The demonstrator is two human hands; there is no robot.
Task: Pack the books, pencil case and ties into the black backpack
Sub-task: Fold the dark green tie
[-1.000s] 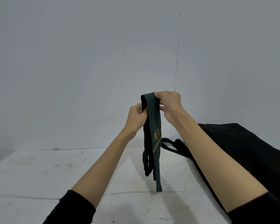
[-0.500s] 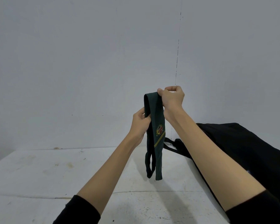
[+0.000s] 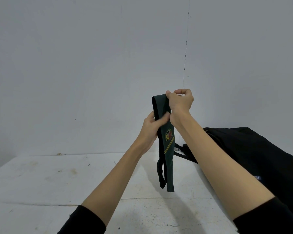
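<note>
Since a second ago the right hand has risen a little and the tie has been doubled over further, so its hanging ends now stop higher above the counter than they did; the left hand has slid lower down the cloth, below the right. The right hand is clenched around the folded top of the dark green tie, thumb and fingers curled over the bend. The left hand pinches the tie's layers just beneath, its thumb pressed across the front of the fabric. The tie hangs straight down from the two hands in several folded layers, clear of the counter, with its ends dangling over the middle of the white, stained surface. On its front is an embroidered crest in yellow, red and green, with a pair of thin yellow diagonal stripes just below; any lettering on the crest is too small to read. The black backpack lies on the right side of the counter, partly behind the right forearm, its straps reaching left behind the tie. A small blue label shows on the backpack's near side, its writing unreadable. Both sleeves are black, pushed up the forearms.
</note>
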